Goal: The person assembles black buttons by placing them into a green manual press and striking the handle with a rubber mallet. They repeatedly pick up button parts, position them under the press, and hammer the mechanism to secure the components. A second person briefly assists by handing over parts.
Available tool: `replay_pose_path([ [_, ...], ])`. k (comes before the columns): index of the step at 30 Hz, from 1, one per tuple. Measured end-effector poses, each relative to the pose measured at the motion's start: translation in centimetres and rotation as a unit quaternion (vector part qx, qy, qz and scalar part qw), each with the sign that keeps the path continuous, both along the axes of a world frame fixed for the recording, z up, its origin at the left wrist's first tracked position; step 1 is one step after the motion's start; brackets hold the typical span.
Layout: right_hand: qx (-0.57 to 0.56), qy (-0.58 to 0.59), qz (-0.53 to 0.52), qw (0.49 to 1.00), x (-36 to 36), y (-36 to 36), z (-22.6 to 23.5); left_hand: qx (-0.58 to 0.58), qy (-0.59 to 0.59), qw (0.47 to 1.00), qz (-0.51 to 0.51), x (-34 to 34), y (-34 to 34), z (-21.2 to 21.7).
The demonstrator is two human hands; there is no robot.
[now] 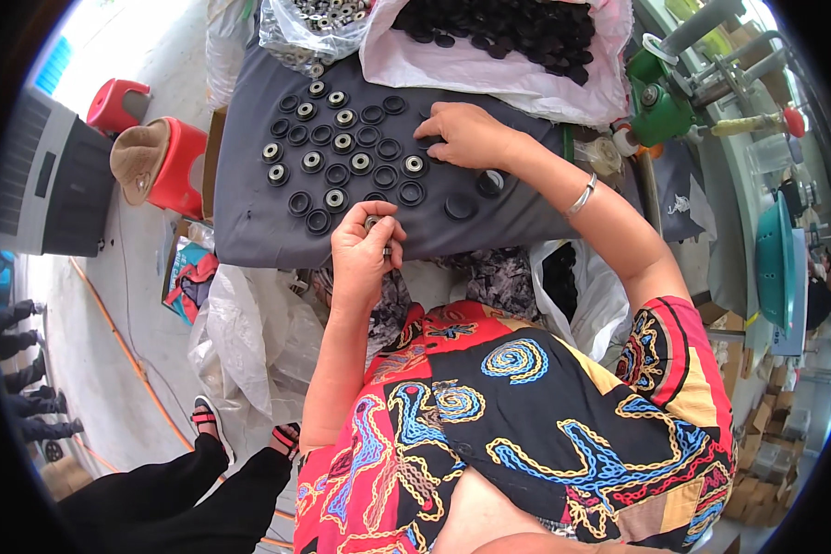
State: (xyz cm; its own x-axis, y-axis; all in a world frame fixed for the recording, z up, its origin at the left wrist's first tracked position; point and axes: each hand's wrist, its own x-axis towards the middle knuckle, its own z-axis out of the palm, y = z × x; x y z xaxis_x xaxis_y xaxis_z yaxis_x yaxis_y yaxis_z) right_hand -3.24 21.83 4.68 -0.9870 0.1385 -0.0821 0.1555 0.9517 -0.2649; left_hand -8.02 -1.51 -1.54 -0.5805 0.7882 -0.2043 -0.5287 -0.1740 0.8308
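Note:
Several round black plastic caps (411, 193) lie in loose rows on a cloth-covered table (249, 217). Some hold a small metal bearing (361, 163) in the middle, while others are bare. My left hand (364, 245), near the table's front edge, is closed around a few metal bearings (372, 222). Further back, my right hand (471, 135) has its fingertips on a black cap (427, 142) at the right side of the rows. Part of that cap is under the fingers. Two more caps (461, 207) lie near the right wrist.
Behind the rows, a clear bag (316, 35) holds bearings and a white sack (388, 60) holds black caps. A green hand press (660, 100) stands at the right. Red stools (177, 171), a hat (140, 159) and a grey crate (65, 175) are on the left. Another person's legs (180, 494) show lower left.

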Motion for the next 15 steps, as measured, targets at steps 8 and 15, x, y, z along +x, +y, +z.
replay_pose_path([
  [8,0.014,-0.043,-0.017,0.999,-0.6,-0.5,0.5,-0.004,0.000,1.000,0.002,0.0,0.0,0.0],
  [15,-0.053,0.011,-0.035,0.998,1.9,0.1,1.0,-0.003,0.000,1.000,0.001,0.1,0.0,0.1],
])
